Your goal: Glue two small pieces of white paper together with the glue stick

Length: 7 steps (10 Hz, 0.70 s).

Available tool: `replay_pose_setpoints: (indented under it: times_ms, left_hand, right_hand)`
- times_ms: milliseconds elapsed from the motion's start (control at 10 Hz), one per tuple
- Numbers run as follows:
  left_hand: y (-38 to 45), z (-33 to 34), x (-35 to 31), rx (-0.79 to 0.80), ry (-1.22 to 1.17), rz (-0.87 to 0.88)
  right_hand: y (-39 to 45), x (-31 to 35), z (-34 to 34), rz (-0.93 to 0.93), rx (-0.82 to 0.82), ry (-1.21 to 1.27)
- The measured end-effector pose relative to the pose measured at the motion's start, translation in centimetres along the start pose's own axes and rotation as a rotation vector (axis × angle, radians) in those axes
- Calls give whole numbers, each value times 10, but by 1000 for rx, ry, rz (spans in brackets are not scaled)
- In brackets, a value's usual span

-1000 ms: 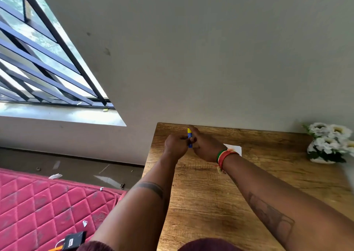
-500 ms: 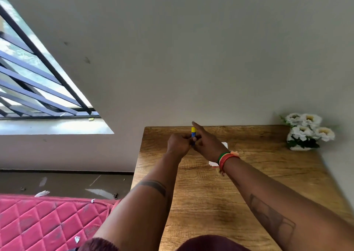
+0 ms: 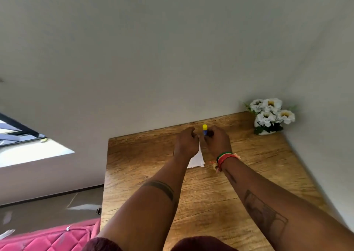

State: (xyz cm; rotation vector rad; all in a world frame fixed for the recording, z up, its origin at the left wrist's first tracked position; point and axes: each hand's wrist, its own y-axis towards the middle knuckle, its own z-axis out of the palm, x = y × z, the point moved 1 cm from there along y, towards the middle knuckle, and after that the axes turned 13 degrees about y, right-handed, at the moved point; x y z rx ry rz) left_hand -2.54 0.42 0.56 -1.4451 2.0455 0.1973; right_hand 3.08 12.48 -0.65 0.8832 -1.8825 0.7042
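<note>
A blue glue stick [image 3: 205, 130] with a yellow cap stands upright near the far edge of the wooden table [image 3: 249, 166]. My right hand [image 3: 217, 141] is closed around its lower part. My left hand [image 3: 186, 142] sits just left of it with curled fingers, a small gap between the two hands; whether it holds anything is hidden. White paper [image 3: 197, 159] lies flat on the table between and below my wrists, partly covered by my left forearm. I cannot tell whether it is one piece or two.
A small pot of white flowers [image 3: 269, 115] stands in the table's far right corner against the wall. The table's left edge drops to the floor, with a pink quilted mattress [image 3: 47, 239] at lower left and a barred window [image 3: 19, 133] at far left.
My hands have separated slightly and the glue stick now stays in my right hand alone. The camera has swung right, so the window has slid out to the left.
</note>
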Motion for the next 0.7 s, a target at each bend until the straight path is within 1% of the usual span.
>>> replay_pose_setpoints:
  times_ms: [100,300,500,600,700]
  left_hand:
    - [9,9,-4,33,48,52]
    - [16,17,0,39,101,102]
    - [14,15,6,40,100,77]
    - [7,10,8,32,101,68]
    - [4,3,6,-1,92,71]
  right_hand:
    - [8,-21,-13,66,-18,-58]
    - [10,-45,-16,109,22,-115]
    - [10,-47,-12,96,28,-193]
    - [9,-41,-13,130,59,-233]
    - [7,-36,-14,168,57,-197]
